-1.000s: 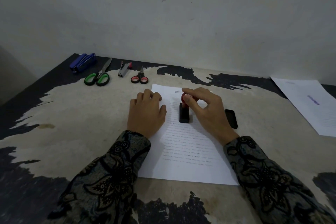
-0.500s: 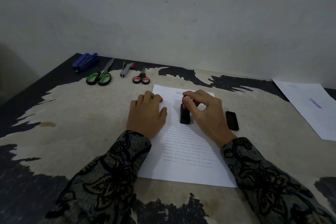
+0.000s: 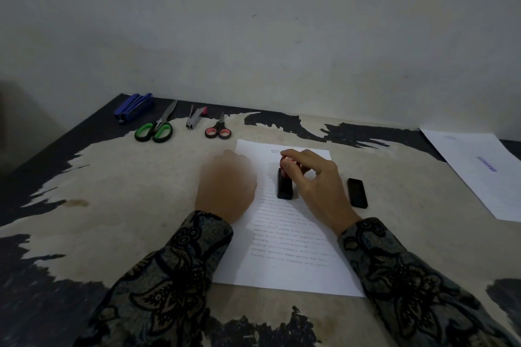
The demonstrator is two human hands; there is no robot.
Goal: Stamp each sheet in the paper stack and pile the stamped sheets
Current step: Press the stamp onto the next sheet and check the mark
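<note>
- Tabletop (image 3: 118, 205): worn, with a pale middle and dark patches toward the edges.
- Printed sheet (image 3: 290, 248): flat at the middle, toward the near edge.
- Stamped sheet (image 3: 485, 175): at the right edge, bearing a blue mark.
- Left hand (image 3: 225, 186): blurred, at the printed sheet's left edge; finger state cannot be told.
- Right hand (image 3: 318, 186): fingers pinch the stamp's red knob.
- Stamp (image 3: 284, 186): upright on the printed sheet's upper half.
- Black cap (image 3: 357, 193): on the tabletop just right of the printed sheet.
- Two scissors, a stapler: far left corner.

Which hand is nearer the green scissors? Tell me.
Left. The left hand lies just below and right of the green scissors; the right hand grips the stamp farther right.
</note>
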